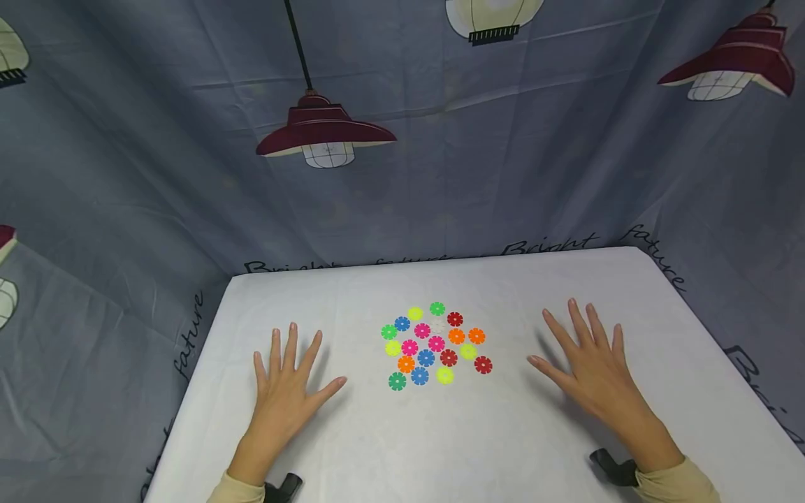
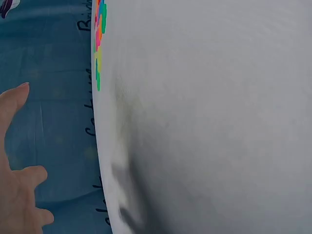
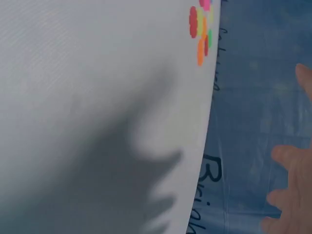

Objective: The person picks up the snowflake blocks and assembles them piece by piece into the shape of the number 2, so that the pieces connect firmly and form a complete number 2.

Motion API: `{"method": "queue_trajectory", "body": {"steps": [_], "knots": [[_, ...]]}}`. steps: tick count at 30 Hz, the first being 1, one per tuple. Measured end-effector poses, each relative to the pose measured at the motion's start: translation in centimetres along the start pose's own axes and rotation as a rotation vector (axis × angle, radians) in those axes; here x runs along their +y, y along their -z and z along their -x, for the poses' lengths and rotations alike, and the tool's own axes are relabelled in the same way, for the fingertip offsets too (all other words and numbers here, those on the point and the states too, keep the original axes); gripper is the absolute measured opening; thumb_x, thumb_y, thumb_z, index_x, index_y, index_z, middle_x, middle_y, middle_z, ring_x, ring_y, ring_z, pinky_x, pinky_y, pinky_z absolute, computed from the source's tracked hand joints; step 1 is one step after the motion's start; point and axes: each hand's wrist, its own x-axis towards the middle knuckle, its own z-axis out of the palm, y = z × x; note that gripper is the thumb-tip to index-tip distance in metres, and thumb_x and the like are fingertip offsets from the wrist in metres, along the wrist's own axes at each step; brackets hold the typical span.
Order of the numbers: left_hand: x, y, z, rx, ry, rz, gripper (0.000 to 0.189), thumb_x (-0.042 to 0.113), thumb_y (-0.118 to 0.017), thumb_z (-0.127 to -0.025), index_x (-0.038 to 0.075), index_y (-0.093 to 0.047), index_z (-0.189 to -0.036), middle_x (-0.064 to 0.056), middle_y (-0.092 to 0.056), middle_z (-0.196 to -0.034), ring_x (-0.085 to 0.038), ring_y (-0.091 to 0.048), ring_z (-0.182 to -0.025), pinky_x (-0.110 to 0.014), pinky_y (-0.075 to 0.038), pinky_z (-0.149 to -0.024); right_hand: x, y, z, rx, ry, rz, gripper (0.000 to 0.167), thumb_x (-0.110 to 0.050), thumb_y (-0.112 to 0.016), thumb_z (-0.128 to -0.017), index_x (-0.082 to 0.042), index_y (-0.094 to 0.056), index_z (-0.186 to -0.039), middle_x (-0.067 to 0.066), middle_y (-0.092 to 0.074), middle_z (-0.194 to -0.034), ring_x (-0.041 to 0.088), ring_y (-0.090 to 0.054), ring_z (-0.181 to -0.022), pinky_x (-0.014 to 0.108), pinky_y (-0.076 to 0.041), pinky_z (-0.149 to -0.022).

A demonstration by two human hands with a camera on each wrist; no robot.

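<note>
Small round notched plastic discs lie flat in a loose cluster at the middle of the white table (image 1: 402,440), in the head view. Among them are a red disc (image 1: 483,365), a blue disc (image 1: 420,376), a pink disc (image 1: 437,344), an orange disc (image 1: 476,336), a yellow disc (image 1: 445,375) and a green disc (image 1: 397,381). A pale disc (image 1: 437,325) hardly stands out from the cloth. Left of the cluster, my left hand (image 1: 283,398) hovers with fingers spread, holding nothing. My right hand (image 1: 597,377) does likewise on the right, apart from the discs.
A grey-blue curtain (image 1: 415,195) printed with lamps and lettering hangs behind the table and down both sides. Black wrist-camera mounts (image 1: 613,468) show by both wrists, near beige sleeves (image 1: 679,483). Shadows of the hands (image 3: 117,161) fall on the tabletop.
</note>
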Motion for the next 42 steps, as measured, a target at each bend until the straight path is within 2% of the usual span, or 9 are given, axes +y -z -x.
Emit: {"method": "queue_trajectory", "body": {"steps": [4,8,11,14,17,21,28,33,42], "knots": [[0.6,-0.2,-0.4,-0.016,0.004,0.076,0.097,0.075,-0.066,-0.085,0.031,-0.029,-0.164,-0.015,-0.011,-0.174,-0.043,-0.008,-0.160,-0.074,-0.003,-0.120,-0.4,0.2,-0.4,-0.105,-0.026,-0.086,0.082,-0.065,-0.058,-0.096,-0.018,-0.037,-0.160,0.026,-0.030,-0.166,0.052,-0.028,-0.151,0.078,-0.019,-0.116],[1.7,-0.8,-1.2,-0.044,0.001,0.193,0.091,0.063,-0.076,-0.085,0.022,-0.042,-0.158,-0.017,-0.035,-0.164,-0.043,-0.033,-0.150,-0.068,-0.015,-0.122,-1.2,-0.3,-1.0,-0.217,-0.032,-0.192,0.074,-0.059,-0.066,-0.096,-0.011,-0.051,-0.151,0.023,-0.053,-0.151,0.048,-0.049,-0.139,0.072,-0.040,-0.107],[2.9,-1.6,-1.9,-0.062,-0.014,0.259,0.077,0.051,-0.083,-0.084,0.015,-0.057,-0.146,-0.013,-0.058,-0.145,-0.035,-0.053,-0.134,-0.061,-0.032,-0.117,-2.0,-1.2,-1.6,-0.221,-0.008,-0.267,0.065,-0.047,-0.075,-0.092,-0.010,-0.059,-0.143,0.017,-0.067,-0.135,0.039,-0.064,-0.124,0.062,-0.050,-0.102],[4.1,-2.4,-2.5,-0.089,-0.035,0.318,0.062,0.042,-0.088,-0.081,0.013,-0.068,-0.131,-0.003,-0.069,-0.122,-0.021,-0.063,-0.110,-0.049,-0.047,-0.104,-2.7,-2.3,-2.2,-0.183,0.021,-0.354,0.056,-0.032,-0.083,-0.088,-0.008,-0.064,-0.135,0.010,-0.073,-0.117,0.024,-0.070,-0.101,0.047,-0.057,-0.090],[5.2,-3.1,-3.0,-0.137,-0.055,0.379,0.053,0.037,-0.092,-0.077,0.014,-0.072,-0.121,0.003,-0.070,-0.107,-0.012,-0.061,-0.094,-0.036,-0.052,-0.088,-3.3,-3.3,-2.8,-0.157,0.055,-0.426,0.049,-0.022,-0.087,-0.083,-0.005,-0.068,-0.125,0.004,-0.072,-0.101,0.012,-0.065,-0.084,0.031,-0.056,-0.077],[6.4,-3.7,-3.4,-0.189,-0.069,0.407,0.048,0.034,-0.095,-0.073,0.014,-0.073,-0.111,0.006,-0.066,-0.094,-0.010,-0.054,-0.084,-0.028,-0.047,-0.077,-3.9,-4.4,-3.4,-0.182,0.058,-0.485,0.041,-0.020,-0.090,-0.080,-0.006,-0.071,-0.114,0.000,-0.066,-0.090,0.008,-0.057,-0.077,0.022,-0.050,-0.068],[7.5,-4.3,-4.1,-0.201,-0.090,0.384,0.035,0.025,-0.095,-0.072,0.015,-0.071,-0.094,0.006,-0.062,-0.081,-0.008,-0.048,-0.071,-0.041,-0.035,-0.089,-5.0,-5.1,-4.0,-0.220,0.023,-0.468,0.032,-0.024,-0.091,-0.078,-0.011,-0.073,-0.100,-0.003,-0.060,-0.080,0.011,-0.049,-0.071,0.021,-0.042,-0.062],[7.7,-4.4,-4.3,-0.212,-0.090,0.400,0.025,0.020,-0.093,-0.075,0.016,-0.071,-0.087,0.006,-0.064,-0.079,-0.008,-0.048,-0.070,-0.040,-0.033,-0.089,-5.4,-5.4,-4.2,-0.227,0.031,-0.455,0.024,-0.021,-0.089,-0.081,-0.013,-0.073,-0.097,-0.005,-0.057,-0.077,0.011,-0.047,-0.070,0.022,-0.040,-0.061],[8.0,-5.1,-4.3,-0.182,-0.097,0.413,0.028,0.025,-0.094,-0.074,0.017,-0.073,-0.091,0.009,-0.063,-0.079,-0.008,-0.047,-0.075,-0.038,-0.032,-0.087,-5.7,-5.7,-4.3,-0.225,0.000,-0.480,0.023,-0.016,-0.089,-0.080,-0.013,-0.071,-0.094,-0.003,-0.057,-0.077,0.013,-0.047,-0.069,0.023,-0.039,-0.059]]}}
